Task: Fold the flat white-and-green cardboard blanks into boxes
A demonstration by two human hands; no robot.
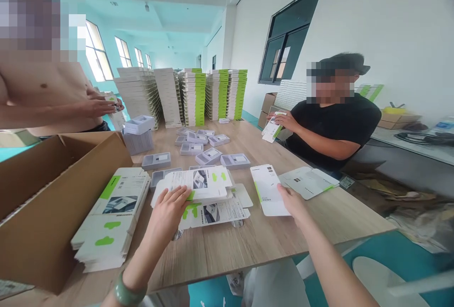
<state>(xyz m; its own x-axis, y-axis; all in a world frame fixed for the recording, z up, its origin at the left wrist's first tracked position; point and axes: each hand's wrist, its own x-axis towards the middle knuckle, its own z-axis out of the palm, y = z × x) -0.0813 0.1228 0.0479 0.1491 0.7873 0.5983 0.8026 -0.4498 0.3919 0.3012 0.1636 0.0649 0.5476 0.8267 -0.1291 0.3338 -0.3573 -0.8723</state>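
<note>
My left hand (172, 208), a green bangle on its wrist, lies flat with fingers stretched on a pile of flattened white-and-green cartons (213, 179). Between the thumb and fingers of my right hand (293, 201) is the edge of a white carton (268, 193), tilted just above the tabletop. Its green strip faces left. Just right of it lie more flat cartons (310, 182). Beyond the pile, several pale plastic trays (209, 155) are scattered, some holding a small white piece.
A cardboard box (53, 212) stands at left beside a stack of flat cartons (113, 217). Tall carton stacks (194, 99) line the table's (220, 259) far end. One person (64, 94) at left and another (326, 132) at right each handle a carton.
</note>
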